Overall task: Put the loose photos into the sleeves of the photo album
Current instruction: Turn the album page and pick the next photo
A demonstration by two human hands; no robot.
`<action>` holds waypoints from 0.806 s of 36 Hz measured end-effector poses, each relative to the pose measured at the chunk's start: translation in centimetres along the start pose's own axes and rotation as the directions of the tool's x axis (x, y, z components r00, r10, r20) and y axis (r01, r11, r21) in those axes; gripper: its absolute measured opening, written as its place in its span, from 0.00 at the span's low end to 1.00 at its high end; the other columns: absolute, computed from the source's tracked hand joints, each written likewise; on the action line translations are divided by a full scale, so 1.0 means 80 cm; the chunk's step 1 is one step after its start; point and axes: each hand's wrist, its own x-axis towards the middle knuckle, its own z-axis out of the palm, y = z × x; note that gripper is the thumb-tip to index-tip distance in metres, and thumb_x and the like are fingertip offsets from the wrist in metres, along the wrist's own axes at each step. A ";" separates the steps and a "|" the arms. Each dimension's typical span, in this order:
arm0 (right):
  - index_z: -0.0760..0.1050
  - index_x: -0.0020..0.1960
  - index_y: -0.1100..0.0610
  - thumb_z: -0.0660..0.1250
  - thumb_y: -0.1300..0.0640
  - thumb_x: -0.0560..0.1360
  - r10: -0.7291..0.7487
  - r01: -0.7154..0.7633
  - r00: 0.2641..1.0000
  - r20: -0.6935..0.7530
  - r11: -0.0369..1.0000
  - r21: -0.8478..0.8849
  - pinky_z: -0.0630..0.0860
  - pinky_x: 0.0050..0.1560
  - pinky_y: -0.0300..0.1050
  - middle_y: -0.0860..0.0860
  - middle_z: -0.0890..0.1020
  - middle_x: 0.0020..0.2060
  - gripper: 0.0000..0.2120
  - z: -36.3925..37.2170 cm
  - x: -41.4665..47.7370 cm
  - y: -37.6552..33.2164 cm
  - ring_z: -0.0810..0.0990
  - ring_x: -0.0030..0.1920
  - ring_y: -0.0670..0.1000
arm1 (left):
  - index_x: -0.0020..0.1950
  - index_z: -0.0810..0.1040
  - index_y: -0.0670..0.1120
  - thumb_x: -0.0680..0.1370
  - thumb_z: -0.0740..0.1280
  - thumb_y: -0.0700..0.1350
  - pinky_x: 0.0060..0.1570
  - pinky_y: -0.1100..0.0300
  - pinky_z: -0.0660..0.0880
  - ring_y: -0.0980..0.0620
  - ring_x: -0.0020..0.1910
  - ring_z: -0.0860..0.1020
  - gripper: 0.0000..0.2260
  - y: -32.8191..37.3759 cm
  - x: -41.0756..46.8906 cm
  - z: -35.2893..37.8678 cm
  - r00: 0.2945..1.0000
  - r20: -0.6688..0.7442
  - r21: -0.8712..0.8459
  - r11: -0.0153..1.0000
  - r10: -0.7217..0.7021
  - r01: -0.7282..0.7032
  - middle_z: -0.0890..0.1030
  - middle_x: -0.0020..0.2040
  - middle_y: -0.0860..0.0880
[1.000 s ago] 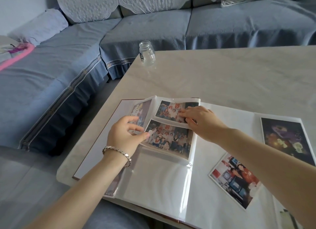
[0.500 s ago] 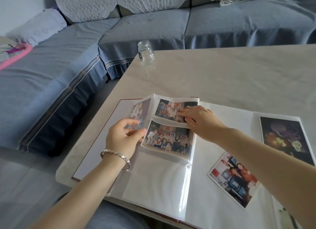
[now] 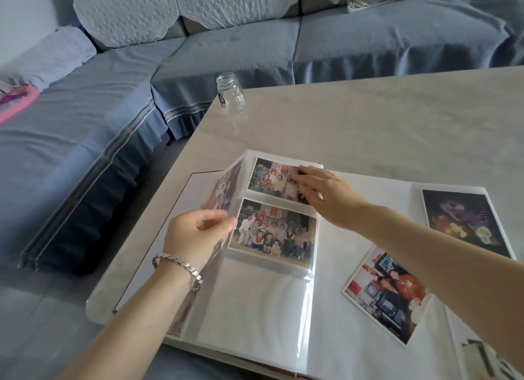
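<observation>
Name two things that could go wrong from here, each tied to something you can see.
1. The left hand pinches the lifted album page while the right hand presses on the top photo; if the page flexes, that photo may crease.
2. The loose photo lies unsleeved on the right page; turning pages could bury or bend it.

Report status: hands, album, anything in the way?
Left hand pinches sleeve page edge; right hand presses top photo flat. One loose photo lies on the album. Glass jar stands clear.
</observation>
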 end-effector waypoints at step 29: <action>0.66 0.71 0.48 0.53 0.55 0.82 0.012 -0.007 0.998 -0.059 0.997 0.073 0.65 0.65 0.44 0.43 0.64 0.72 0.19 -0.011 -0.011 -0.007 0.66 0.69 0.50 | 0.32 0.76 0.51 0.70 0.74 0.41 0.28 0.75 0.70 0.66 0.32 0.77 0.10 0.026 -0.011 0.005 0.916 -0.117 0.109 0.921 0.385 -0.373 0.77 0.28 0.60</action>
